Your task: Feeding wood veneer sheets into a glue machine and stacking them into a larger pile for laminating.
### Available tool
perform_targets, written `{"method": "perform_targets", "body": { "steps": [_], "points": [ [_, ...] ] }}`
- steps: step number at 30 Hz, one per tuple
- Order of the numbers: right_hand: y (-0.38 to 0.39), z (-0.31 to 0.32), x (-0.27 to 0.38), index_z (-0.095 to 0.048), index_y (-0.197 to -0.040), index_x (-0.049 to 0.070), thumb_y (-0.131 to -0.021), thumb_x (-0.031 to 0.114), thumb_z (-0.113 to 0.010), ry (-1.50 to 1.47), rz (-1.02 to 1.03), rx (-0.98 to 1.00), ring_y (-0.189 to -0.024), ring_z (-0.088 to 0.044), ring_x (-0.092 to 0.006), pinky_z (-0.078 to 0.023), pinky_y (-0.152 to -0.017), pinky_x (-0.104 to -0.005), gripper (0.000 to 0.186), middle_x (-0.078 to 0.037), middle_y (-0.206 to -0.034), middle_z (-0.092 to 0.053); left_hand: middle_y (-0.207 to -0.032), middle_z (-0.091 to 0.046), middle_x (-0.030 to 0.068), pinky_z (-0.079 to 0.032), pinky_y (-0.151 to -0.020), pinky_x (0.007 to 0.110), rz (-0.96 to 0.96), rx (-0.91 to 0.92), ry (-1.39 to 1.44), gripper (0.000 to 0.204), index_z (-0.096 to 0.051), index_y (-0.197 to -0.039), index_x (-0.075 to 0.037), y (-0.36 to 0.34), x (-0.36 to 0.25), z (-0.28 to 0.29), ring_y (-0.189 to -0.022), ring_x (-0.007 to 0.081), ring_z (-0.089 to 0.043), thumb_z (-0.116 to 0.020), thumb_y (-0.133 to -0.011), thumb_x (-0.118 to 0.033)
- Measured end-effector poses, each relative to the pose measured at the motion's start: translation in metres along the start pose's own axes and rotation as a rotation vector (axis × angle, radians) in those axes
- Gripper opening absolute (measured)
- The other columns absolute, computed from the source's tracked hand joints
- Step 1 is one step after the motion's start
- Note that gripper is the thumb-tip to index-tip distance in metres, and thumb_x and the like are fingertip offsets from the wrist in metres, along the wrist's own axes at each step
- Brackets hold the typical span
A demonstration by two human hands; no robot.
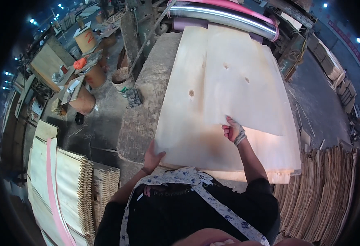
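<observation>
A stack of pale wood veneer sheets [180,135] lies in front of me, with knots and brownish stains. A narrower veneer sheet [245,94] lies over its right part, its near edge slanting across the stack. My right hand [234,132], banded with pale wrapping at palm and wrist, is closed in a pinch on the near left corner of that upper sheet. At the stack's near left corner, my left hand [151,158] touches the edge, thumb and forefinger spread apart; its other fingers are partly hidden.
Shiny rollers [225,20] cross the far end of the stack. On the left stand a bucket [122,78], brown drums [83,100] and a toothed-edge veneer pile [69,176] with a pink strip. Veneer sheets on edge [315,192] fill the near right.
</observation>
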State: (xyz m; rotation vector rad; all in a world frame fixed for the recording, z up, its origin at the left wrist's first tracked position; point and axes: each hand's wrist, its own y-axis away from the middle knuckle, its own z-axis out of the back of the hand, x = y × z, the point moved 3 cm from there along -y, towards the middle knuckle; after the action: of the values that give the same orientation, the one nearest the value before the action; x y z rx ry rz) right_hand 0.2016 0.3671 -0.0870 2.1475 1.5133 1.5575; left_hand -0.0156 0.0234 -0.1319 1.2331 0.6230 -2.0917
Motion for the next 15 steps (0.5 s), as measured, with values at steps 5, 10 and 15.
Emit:
{"method": "perform_targets", "body": {
  "steps": [5,10,15],
  "points": [
    [-0.113,0.023,0.071,-0.05,-0.096,0.024,-0.089,0.032,-0.052,0.002,0.061,-0.025,-0.046,-0.042,-0.0118,-0.032,-0.042,-0.0257,0.011,-0.006,-0.066,-0.056,-0.12,-0.054,0.0219,-0.044,-0.09,0.039,0.013,-0.053,-0.094,0.073,-0.038,-0.133,0.002,-0.001,-0.018,0.006,-0.109,0.0336,-0.055,-0.071,-0.071,-0.019],
    [-0.194,0.021,0.116,-0.055,-0.106,0.017,-0.088,0.038,-0.055,-0.159,0.182,-0.033,-0.06,-0.056,-0.0145,-0.05,-0.055,-0.0314,0.028,-0.006,-0.076,-0.061,-0.118,-0.057,0.0188,-0.044,-0.091,0.035,0.094,-0.02,0.0,0.067,-0.041,-0.131,0.003,-0.003,-0.017,0.007,-0.109,0.026,-0.055,-0.069,-0.073,-0.013],
    [-0.129,-0.049,0.051,-0.055,-0.118,0.014,-0.089,0.04,-0.054,0.184,-0.028,0.357,-0.081,-0.062,-0.0186,-0.051,-0.068,-0.0342,0.04,-0.009,-0.097,-0.065,-0.117,-0.057,0.0131,-0.044,-0.09,0.032,0.167,0.018,0.279,0.059,-0.04,-0.133,0.001,-0.007,-0.014,0.007,-0.106,0.0206,-0.055,-0.062,-0.078,-0.004]
  ]
}}
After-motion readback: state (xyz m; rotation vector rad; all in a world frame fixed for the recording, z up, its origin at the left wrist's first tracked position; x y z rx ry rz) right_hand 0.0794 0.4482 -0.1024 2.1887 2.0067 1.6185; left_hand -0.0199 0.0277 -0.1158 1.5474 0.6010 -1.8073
